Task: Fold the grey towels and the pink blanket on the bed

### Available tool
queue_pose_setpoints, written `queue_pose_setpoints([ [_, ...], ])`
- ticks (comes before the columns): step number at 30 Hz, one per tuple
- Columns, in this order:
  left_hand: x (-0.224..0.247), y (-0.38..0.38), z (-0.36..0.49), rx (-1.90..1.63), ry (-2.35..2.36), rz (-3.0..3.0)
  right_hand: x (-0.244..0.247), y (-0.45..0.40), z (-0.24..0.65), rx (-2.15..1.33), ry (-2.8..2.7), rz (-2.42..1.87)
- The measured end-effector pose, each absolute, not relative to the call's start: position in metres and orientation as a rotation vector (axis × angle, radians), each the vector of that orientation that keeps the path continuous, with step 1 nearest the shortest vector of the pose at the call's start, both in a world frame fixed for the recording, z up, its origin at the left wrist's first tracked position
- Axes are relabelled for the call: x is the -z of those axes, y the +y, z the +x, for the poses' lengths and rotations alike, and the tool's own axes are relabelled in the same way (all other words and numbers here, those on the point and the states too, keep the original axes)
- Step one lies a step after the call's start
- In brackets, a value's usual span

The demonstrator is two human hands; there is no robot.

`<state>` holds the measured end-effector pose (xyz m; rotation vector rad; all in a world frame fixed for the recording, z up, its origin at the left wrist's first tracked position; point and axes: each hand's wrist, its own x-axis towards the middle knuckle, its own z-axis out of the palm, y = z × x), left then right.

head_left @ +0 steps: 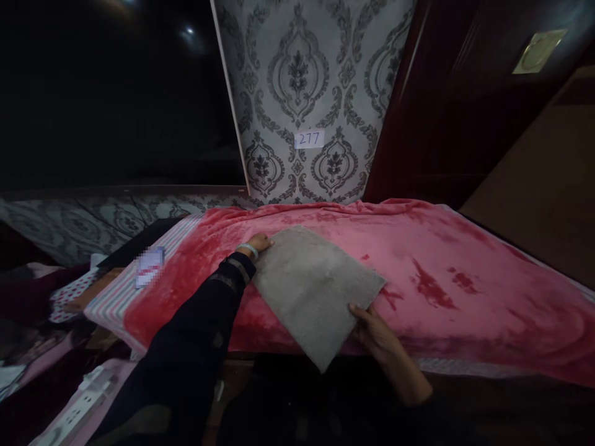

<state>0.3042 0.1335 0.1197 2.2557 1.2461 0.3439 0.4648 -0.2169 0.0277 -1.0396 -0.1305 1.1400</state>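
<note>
A flat grey cloth [316, 285], roughly square, lies at an angle over the front of a pink and red plush blanket [446, 260]. My left hand [259, 242], with a bracelet at the wrist, pinches its upper left edge. At the lower right edge my right hand [372, 325] grips the cloth, thumb on top and fingers underneath. The cloth's lowest corner hangs past the blanket's front edge.
Behind the blanket is a patterned wall with a paper label [309, 139] reading 277. A large dark screen [116, 99] stands at the left. A white power strip [79, 409] and piled fabrics lie at the lower left.
</note>
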Motion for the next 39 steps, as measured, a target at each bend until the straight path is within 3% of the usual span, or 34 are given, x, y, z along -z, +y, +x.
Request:
queue_pose_setpoints([
  [7, -0.187, 0.142, 0.336, -0.472, 1.120, 2.537, -0.062, -0.214, 0.420, -0.902, -0.215, -0.958],
  [11, -0.208, 0.136, 0.347, -0.522, 1.141, 2.687, -0.056, -0.206, 0.389, -0.894, -0.179, -0.904],
  [17, -0.149, 0.094, 0.362, -0.278, 0.993, 2.832, -0.023, -0.198, 0.376, -1.091, -0.091, -0.879],
  [24, -0.079, 0.059, 0.371, -0.139, 0.939, 2.847, -0.022, -0.192, 0.385, -1.097, -0.032, -0.934],
  [39, -0.083, 0.062, 0.365, -0.177, 0.903, 2.645, -0.025, -0.202, 0.386, -1.124, -0.123, -0.924],
])
